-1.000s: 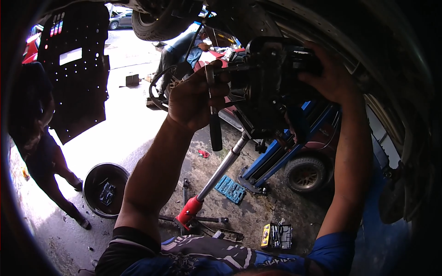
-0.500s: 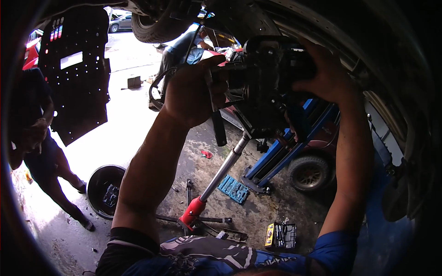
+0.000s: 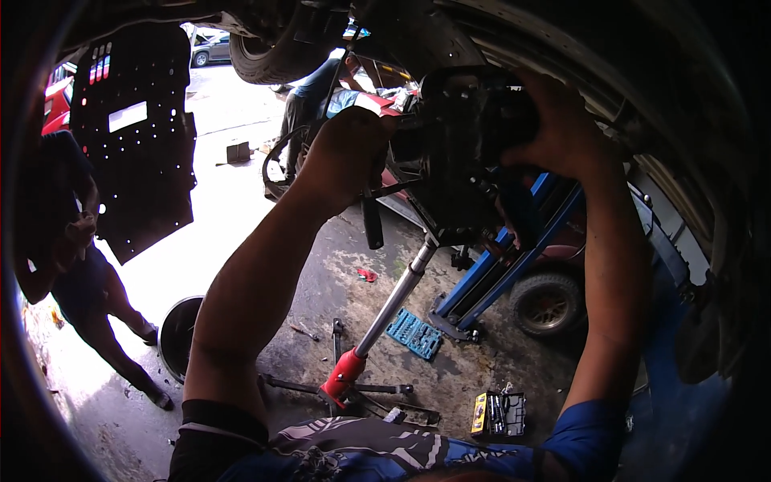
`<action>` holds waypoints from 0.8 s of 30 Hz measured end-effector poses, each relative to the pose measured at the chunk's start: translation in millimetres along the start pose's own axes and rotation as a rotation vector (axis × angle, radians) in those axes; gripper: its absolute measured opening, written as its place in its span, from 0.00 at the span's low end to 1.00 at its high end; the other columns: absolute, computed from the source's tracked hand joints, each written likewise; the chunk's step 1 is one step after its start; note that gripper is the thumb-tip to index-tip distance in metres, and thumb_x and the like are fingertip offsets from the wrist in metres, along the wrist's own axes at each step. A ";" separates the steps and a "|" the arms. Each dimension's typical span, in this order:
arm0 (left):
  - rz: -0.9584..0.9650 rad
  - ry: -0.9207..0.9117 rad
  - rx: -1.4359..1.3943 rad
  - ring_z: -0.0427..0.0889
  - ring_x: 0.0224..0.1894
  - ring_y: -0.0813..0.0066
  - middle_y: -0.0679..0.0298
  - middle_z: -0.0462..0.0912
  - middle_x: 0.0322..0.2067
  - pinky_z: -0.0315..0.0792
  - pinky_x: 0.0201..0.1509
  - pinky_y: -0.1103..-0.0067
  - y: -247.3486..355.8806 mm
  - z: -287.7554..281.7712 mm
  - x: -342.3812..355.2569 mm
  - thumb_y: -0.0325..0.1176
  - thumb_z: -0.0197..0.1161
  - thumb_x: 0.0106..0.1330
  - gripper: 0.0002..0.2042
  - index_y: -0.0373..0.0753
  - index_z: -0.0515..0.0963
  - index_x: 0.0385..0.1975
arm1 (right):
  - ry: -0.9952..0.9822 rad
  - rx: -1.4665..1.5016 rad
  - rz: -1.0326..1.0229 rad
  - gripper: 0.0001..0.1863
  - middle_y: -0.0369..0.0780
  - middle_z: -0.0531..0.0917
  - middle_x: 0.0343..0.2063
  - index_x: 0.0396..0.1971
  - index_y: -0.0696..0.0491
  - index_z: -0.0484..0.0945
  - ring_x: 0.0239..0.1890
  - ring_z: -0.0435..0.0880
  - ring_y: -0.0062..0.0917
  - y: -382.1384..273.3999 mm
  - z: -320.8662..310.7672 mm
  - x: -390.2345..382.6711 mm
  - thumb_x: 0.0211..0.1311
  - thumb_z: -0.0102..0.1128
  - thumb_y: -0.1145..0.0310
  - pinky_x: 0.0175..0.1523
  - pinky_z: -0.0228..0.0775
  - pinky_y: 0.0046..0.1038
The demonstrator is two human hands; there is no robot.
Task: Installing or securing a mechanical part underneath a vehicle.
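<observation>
Overhead, beneath a raised vehicle, a dark bulky mechanical unit (image 3: 462, 153) sits above the silver post of a red floor-standing jack (image 3: 347, 368). My left hand (image 3: 349, 153) is closed at the unit's left side. A tool with a black handle (image 3: 372, 223) hangs down from that fist; its upper part is hidden. Around the unit's right edge curls my right hand (image 3: 566, 140), thumb toward me and fingers mostly lost in shadow. Deep shade hides the unit's fittings and exact kind.
On the floor lie a blue socket tray (image 3: 414, 333) and an open tool case (image 3: 499, 414). A round black tub (image 3: 178, 337) stands left, near a person (image 3: 68, 217) beside a perforated dark panel (image 3: 136, 153). Behind are a blue lift arm (image 3: 514, 257) and another person bending (image 3: 309, 92).
My left hand has shifted slightly up and right, closer against the unit, and the black handle has moved a little left. My right hand keeps its hold. The view has shifted slightly.
</observation>
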State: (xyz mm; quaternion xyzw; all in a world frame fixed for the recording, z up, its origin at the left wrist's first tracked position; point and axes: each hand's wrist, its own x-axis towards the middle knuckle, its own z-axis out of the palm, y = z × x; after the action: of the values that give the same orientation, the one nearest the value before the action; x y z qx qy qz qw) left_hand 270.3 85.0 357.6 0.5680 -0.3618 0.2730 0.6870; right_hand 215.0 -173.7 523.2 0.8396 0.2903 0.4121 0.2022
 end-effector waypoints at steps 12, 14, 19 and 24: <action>-0.156 0.196 0.162 0.75 0.20 0.80 0.65 0.75 0.17 0.69 0.26 0.81 10.5 14.2 -3.9 0.40 0.62 0.67 0.14 0.35 0.73 0.29 | 0.041 0.052 -0.031 0.61 0.47 0.70 0.62 0.68 0.44 0.58 0.65 0.66 0.47 3.7 3.4 1.3 0.26 0.82 0.58 0.69 0.56 0.47; -0.091 0.253 0.252 0.77 0.25 0.79 0.63 0.77 0.21 0.70 0.30 0.79 9.3 16.8 -5.4 0.40 0.63 0.66 0.14 0.33 0.74 0.33 | 0.017 0.082 -0.020 0.61 0.47 0.71 0.61 0.68 0.43 0.58 0.64 0.68 0.47 5.9 5.3 1.8 0.26 0.82 0.59 0.69 0.56 0.47; -0.053 0.201 0.268 0.78 0.28 0.79 0.63 0.78 0.25 0.71 0.30 0.80 11.1 13.4 -9.4 0.38 0.63 0.67 0.13 0.33 0.74 0.38 | 0.107 -0.003 -0.028 0.58 0.48 0.75 0.57 0.65 0.47 0.63 0.63 0.71 0.43 5.0 9.5 -2.4 0.25 0.82 0.52 0.65 0.57 0.51; -0.084 -0.018 0.243 0.75 0.22 0.81 0.66 0.74 0.22 0.73 0.28 0.83 22.3 9.9 -13.2 0.30 0.53 0.72 0.08 0.34 0.73 0.44 | 0.112 0.007 -0.021 0.58 0.46 0.76 0.56 0.65 0.45 0.63 0.62 0.71 0.43 6.3 12.8 -1.9 0.25 0.82 0.52 0.65 0.58 0.51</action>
State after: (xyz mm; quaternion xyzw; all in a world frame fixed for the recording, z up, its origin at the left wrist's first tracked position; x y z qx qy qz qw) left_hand 243.1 80.4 360.8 0.6640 -0.3081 0.2806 0.6209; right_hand 226.5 -180.9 518.4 0.8129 0.3115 0.4551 0.1871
